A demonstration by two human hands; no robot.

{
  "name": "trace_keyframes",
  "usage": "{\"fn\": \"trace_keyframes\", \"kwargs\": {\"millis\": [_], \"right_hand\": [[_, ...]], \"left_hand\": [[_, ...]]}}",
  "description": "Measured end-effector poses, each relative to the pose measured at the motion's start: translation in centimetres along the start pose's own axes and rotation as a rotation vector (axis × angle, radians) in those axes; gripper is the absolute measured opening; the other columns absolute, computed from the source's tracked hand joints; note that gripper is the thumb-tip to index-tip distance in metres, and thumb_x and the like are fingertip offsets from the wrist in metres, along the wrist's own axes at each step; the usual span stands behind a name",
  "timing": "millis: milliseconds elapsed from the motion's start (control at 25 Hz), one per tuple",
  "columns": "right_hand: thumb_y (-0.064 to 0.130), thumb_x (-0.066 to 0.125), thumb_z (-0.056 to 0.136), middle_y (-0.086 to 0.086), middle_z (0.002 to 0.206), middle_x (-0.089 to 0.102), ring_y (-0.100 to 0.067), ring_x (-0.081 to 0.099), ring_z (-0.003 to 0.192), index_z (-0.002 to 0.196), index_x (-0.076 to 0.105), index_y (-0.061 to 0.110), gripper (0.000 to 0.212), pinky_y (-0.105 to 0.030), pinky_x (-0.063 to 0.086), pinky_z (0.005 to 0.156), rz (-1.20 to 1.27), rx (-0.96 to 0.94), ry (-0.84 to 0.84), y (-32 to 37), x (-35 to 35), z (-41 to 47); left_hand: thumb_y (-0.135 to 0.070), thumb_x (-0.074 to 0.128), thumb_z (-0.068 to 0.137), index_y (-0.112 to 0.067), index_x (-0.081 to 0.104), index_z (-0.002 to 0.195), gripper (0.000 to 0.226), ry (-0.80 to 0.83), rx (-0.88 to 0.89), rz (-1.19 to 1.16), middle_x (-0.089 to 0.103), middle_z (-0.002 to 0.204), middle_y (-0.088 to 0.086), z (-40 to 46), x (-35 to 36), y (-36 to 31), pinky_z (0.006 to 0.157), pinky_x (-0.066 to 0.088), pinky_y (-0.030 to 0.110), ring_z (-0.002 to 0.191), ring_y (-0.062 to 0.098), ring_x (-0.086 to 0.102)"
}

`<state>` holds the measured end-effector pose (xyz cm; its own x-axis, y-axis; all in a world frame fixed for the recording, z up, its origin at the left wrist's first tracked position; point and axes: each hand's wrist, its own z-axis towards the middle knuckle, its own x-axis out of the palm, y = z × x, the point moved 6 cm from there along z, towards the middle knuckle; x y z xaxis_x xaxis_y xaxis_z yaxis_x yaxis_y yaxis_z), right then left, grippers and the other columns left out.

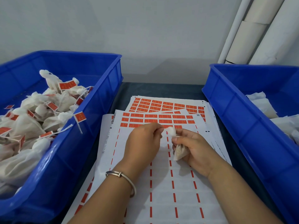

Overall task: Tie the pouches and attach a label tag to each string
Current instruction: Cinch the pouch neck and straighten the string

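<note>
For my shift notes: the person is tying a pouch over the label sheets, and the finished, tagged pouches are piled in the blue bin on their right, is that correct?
Not quite: the head view shows the tagged pouches piled in the blue bin on their left. Otherwise correct.

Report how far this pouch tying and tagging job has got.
Done: the left blue bin holds a heap of tied pouches with orange tags. In hand: the right hand holds one pouch while the left hand pinches at its gathered top; no tag on it yet. Left: untied pouches wait in the right blue bin, and the label sheets still carry orange labels.
</note>
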<state>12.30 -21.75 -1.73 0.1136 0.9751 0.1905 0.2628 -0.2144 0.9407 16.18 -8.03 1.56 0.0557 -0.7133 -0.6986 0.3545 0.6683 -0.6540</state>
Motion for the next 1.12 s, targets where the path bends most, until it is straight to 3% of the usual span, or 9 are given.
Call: {"fn": "trace_keyframes", "kwargs": {"millis": [200,320,440,520,600,760,1000,1120], "right_hand": [[-0.002,0.057,0.086,-0.001,0.110,0.065,-0.024,0.062,0.095,0.101,0.064,0.026,0.033,-0.028,0.054,0.073,-0.016,0.013,0.037,0.4,-0.1,-0.1],[-0.001,0.057,0.085,0.006,0.102,0.070,-0.019,0.068,0.087,0.098,0.073,0.031,0.038,-0.025,0.053,0.070,-0.070,0.019,0.201,0.7,0.7,-0.9],[0.012,0.064,0.080,0.000,0.092,0.069,-0.018,0.067,0.080,0.110,0.067,0.029,0.035,-0.029,0.053,0.076,-0.108,0.036,0.380,0.7,1.1,-1.6],[0.027,0.065,0.083,-0.005,0.101,0.070,-0.023,0.068,0.092,0.116,0.064,0.021,0.034,-0.033,0.053,0.081,0.021,0.044,0.437,0.9,1.3,-1.9],[0.038,0.057,0.088,-0.004,0.112,0.069,-0.024,0.066,0.105,0.107,0.072,0.023,0.029,-0.033,0.054,0.084,0.131,0.005,0.393,1.3,1.1,-1.8],[0.032,0.054,0.083,-0.003,0.115,0.068,-0.022,0.065,0.108,0.103,0.073,0.028,0.028,-0.032,0.054,0.085,0.188,-0.068,0.269,1.7,0.6,-1.4],[0.031,0.067,0.070,-0.003,0.094,0.073,-0.017,0.070,0.086,0.091,0.077,0.025,0.024,-0.024,0.055,0.075,0.112,-0.085,0.185,2.1,-0.4,-1.3],[0.026,0.069,0.070,-0.002,0.096,0.074,-0.017,0.071,0.086,0.090,0.077,0.022,0.022,-0.024,0.055,0.070,0.151,-0.047,0.176,1.9,-0.9,-1.0]], "left_hand": [[-0.031,0.052,0.092,-0.034,0.051,0.089,0.005,-0.081,-0.164,-0.040,0.056,0.078,-0.017,0.2,-0.6,1.0,0.059,0.038,0.010,0.067,0.005,0.055],[-0.033,0.052,0.091,-0.036,0.051,0.089,0.003,-0.191,-0.201,-0.128,0.054,0.076,-0.023,-0.1,-1.5,0.9,0.058,0.038,0.010,0.069,0.004,0.057],[-0.037,0.051,0.089,-0.038,0.052,0.092,0.004,-0.196,-0.122,-0.156,0.049,0.074,-0.032,-0.3,-1.8,0.0,0.058,0.033,0.004,0.069,-0.003,0.055],[-0.041,0.051,0.085,-0.035,0.059,0.096,0.015,-0.194,-0.040,-0.152,0.046,0.076,-0.036,-0.7,-1.7,-0.8,0.060,0.034,0.002,0.069,-0.008,0.052],[-0.041,0.051,0.081,-0.028,0.066,0.102,0.030,-0.184,0.030,-0.155,0.048,0.082,-0.035,-1.1,-1.4,-1.7,0.065,0.037,0.004,0.071,-0.009,0.051],[-0.041,0.050,0.080,-0.023,0.069,0.105,0.036,-0.180,0.076,-0.146,0.053,0.088,-0.025,-1.3,-1.3,-2.5,0.069,0.037,0.005,0.076,-0.010,0.053],[-0.035,0.057,0.084,-0.024,0.069,0.108,0.029,-0.164,0.057,-0.093,0.064,0.095,-0.017,-1.0,-1.0,-3.0,0.068,0.035,0.003,0.074,-0.014,0.047],[-0.035,0.060,0.085,-0.028,0.068,0.109,0.026,-0.144,0.020,-0.034,0.056,0.091,-0.024,-0.3,-1.4,-2.7,0.064,0.033,0.002,0.073,-0.014,0.047]]}}
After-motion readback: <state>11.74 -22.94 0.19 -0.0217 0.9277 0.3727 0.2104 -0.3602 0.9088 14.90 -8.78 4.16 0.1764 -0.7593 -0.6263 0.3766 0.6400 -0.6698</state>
